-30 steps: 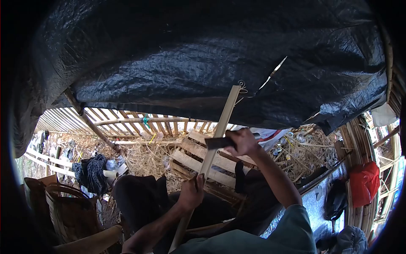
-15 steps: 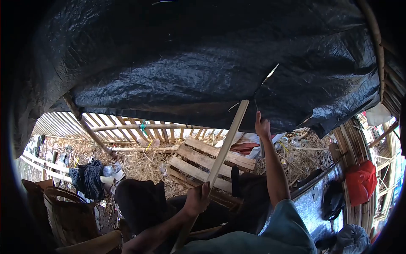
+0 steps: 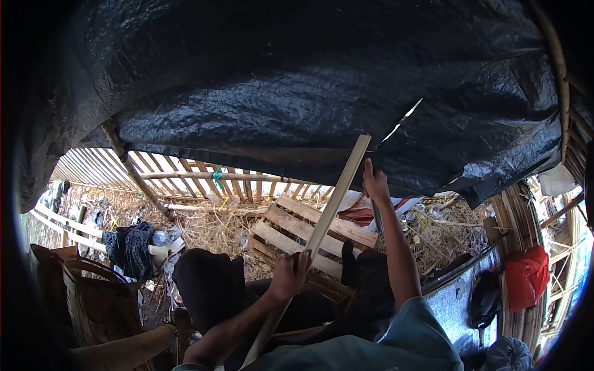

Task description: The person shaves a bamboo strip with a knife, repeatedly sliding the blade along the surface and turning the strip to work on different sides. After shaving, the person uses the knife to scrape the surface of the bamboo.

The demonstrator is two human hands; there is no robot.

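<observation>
A long, pale bamboo strip (image 3: 337, 201) slants up from my lap, its flat upper end below the black sheet. My left hand (image 3: 291, 276) is closed around its lower half. Near the upper end, just to its right, my right hand (image 3: 376, 184) is closed with the thumb pointing up. It grips what looks like a knife (image 3: 377, 217), of which a narrow grey part shows below the fist. The rest of that tool is hidden by the fingers.
A black plastic sheet (image 3: 278, 105) hangs low overhead, with a bright tear (image 3: 402, 120) in it. A wooden slatted pallet (image 3: 297, 232) lies on straw ahead. A woven basket (image 3: 102, 303) stands at left; a red bag (image 3: 526, 278) hangs at right.
My right hand has moved slightly left, closer to the bamboo strip. The strip's upper end sits a little higher and further right. The thin curl beside its tip no longer shows.
</observation>
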